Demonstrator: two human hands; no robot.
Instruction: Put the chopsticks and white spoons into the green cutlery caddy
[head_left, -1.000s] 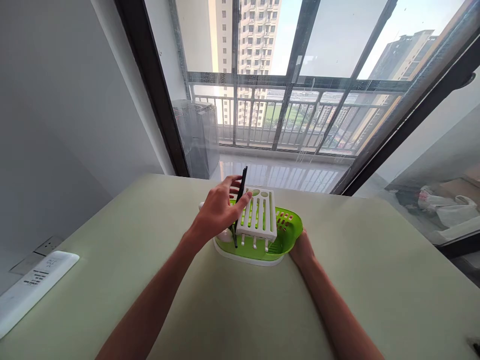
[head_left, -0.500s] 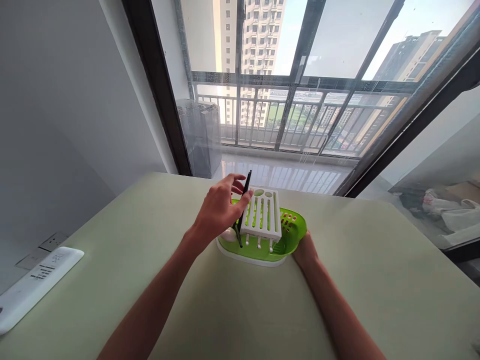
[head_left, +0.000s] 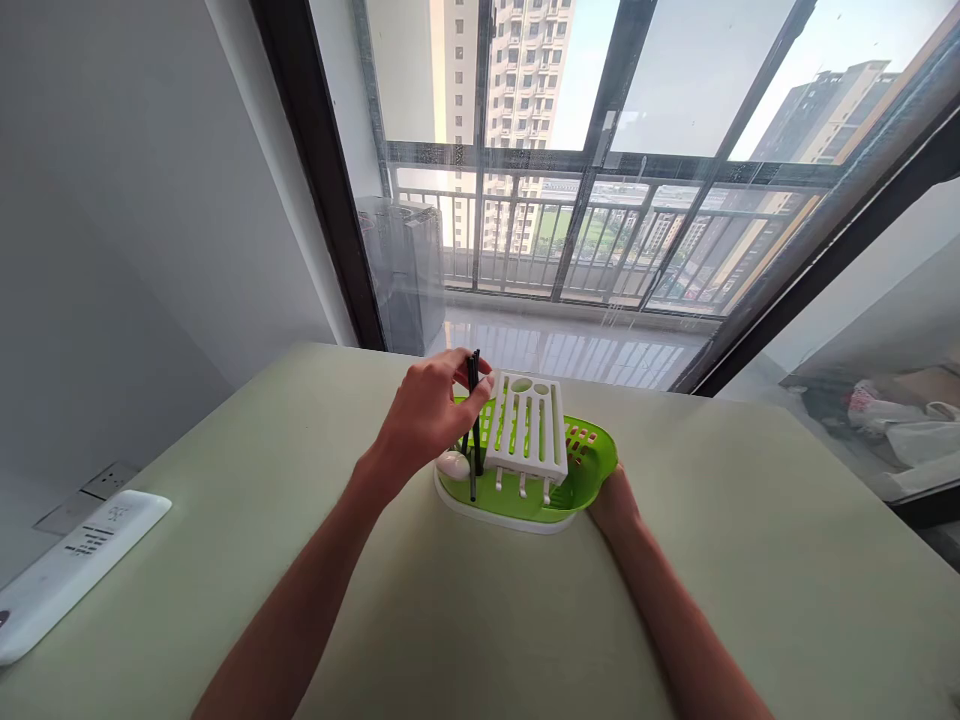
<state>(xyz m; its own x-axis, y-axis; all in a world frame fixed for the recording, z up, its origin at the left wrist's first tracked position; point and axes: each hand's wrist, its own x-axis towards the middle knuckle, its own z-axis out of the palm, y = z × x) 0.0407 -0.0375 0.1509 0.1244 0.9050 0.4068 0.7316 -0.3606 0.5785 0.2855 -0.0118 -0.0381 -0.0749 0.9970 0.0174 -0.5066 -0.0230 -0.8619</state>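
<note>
My left hand (head_left: 426,412) pinches several black chopsticks (head_left: 477,430) between thumb and fingers, at the left end of a green basket (head_left: 510,499). They stand nearly upright, their lower ends inside or against the basket; exactly where is hard to tell. A white rounded spoon bowl (head_left: 453,464) lies beside them under my wrist. In the basket leans a white slotted rack (head_left: 529,430) with two round holes at its top and hooks at its bottom. My right hand (head_left: 615,503) grips the basket's right end, its fingers mostly hidden behind the rim.
The basket sits on a white base tray (head_left: 517,524) on a pale green table (head_left: 465,610). A white power strip or similar long device (head_left: 86,570) lies at the table's left edge. Beyond the far edge stands a glass window wall (head_left: 555,220).
My left hand has shifted slightly left with the chopsticks, which have gone from leaning right to nearly upright. My right hand stays at the basket's right end.
</note>
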